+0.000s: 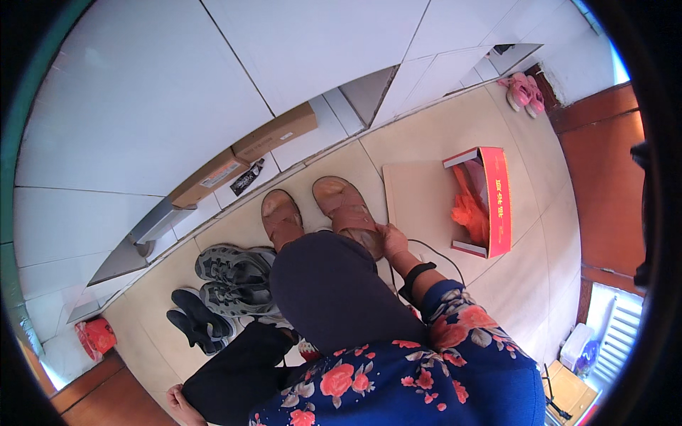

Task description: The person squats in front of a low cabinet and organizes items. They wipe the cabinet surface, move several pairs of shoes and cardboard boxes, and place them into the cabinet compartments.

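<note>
A pair of brown strap sandals stands on the tiled floor before me, toes towards the white tiled wall. At the rear outer edge of the right brown sandal (351, 210) is my right hand (393, 240), its fingers curled on the edge. The left brown sandal (281, 213) stands apart from both hands, its heel hidden by my knee (330, 287). My left hand (184, 406) is low at the picture's bottom, against my dark trouser leg (229, 373); its fingers are partly hidden.
Grey sneakers (234, 282) and black shoes (200, 319) stand left. An open red cardboard box (495, 202) holding orange plastic lies right, near a dark cable (447, 258). Cardboard boxes (274, 133) fill a wall recess. Pink shoes (525, 96) stand at the far right.
</note>
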A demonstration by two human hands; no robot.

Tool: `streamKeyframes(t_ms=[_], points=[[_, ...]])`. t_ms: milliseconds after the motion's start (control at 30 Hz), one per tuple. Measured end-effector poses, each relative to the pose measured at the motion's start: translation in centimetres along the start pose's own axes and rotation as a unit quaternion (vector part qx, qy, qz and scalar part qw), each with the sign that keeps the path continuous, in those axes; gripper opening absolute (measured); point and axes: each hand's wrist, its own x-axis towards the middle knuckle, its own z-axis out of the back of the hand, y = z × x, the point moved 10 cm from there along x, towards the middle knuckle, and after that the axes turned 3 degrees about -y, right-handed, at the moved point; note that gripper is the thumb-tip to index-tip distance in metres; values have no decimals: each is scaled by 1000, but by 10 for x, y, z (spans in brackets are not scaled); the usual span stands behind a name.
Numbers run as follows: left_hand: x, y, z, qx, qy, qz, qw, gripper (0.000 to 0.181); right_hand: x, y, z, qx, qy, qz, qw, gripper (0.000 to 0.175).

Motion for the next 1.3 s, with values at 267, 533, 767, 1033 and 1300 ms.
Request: streamKeyframes(t_ms=[267, 533, 767, 1033, 1300], points=[[-6, -26, 4, 74, 10, -7, 997, 33, -60, -36, 159, -33, -217, 47, 975, 45], [3, 3, -2, -65, -5, 6, 998, 36, -103, -80, 270, -112, -362, 46, 924, 40], [14, 50, -3, -118, -42, -35, 992, 23, -64, -30, 42, -51, 85, 12, 995, 41], [16, 88, -7, -210, -38, -43, 976, 24, -96, -59, -9, -206, 362, -40, 908, 28], [11, 57, -2, -164, -32, -55, 984, 24, -44, -48, 0, -127, 111, -86, 982, 34]])
